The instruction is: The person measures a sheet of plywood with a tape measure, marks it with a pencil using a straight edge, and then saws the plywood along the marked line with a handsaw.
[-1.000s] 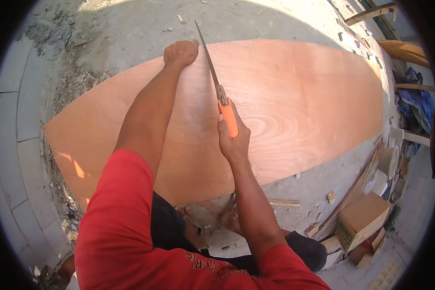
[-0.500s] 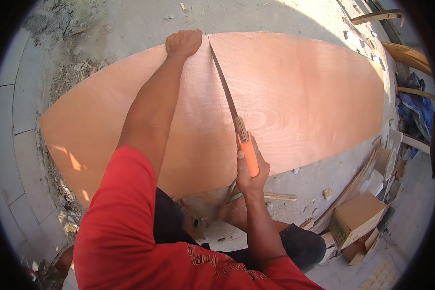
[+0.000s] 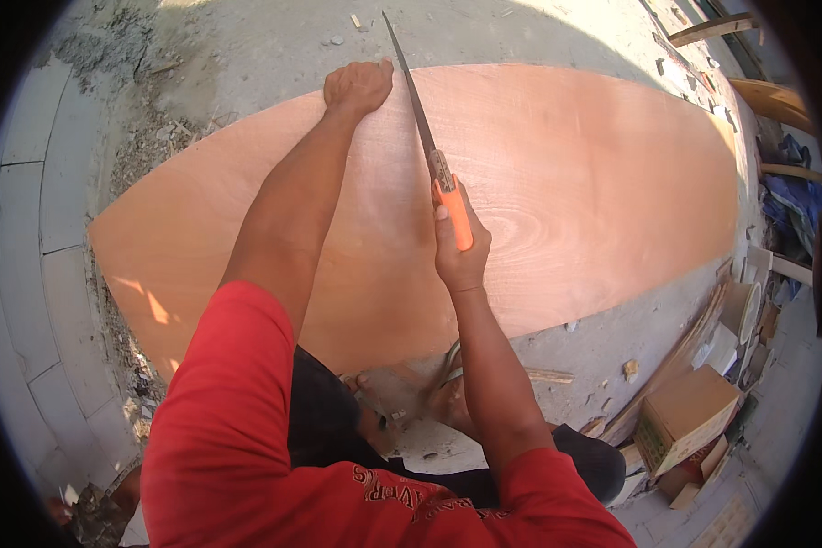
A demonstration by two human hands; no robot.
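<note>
A wide sheet of thin reddish-brown plywood (image 3: 594,183) spreads across the ground before me. At its far edge my left hand (image 3: 358,88) is closed over the rim, fingers mostly hidden beyond it. My right hand (image 3: 461,247) is wrapped around the orange handle of a handsaw (image 3: 417,105), above the middle of the sheet. The saw's narrow blade points away from me, lying across the far edge just right of my left hand. Its tip reaches past the plywood over the concrete.
Rough concrete (image 3: 274,32) with rubble lies beyond and left of the sheet, beside pale floor tiles (image 3: 23,210). At the right stand a cardboard box (image 3: 690,411), wood scraps and a blue tarp (image 3: 795,205). My bent legs are under the near edge.
My right hand has pushed the saw forward, away from me, so much more of its blade sticks out past the far edge. My left hand keeps its hold on the plywood.
</note>
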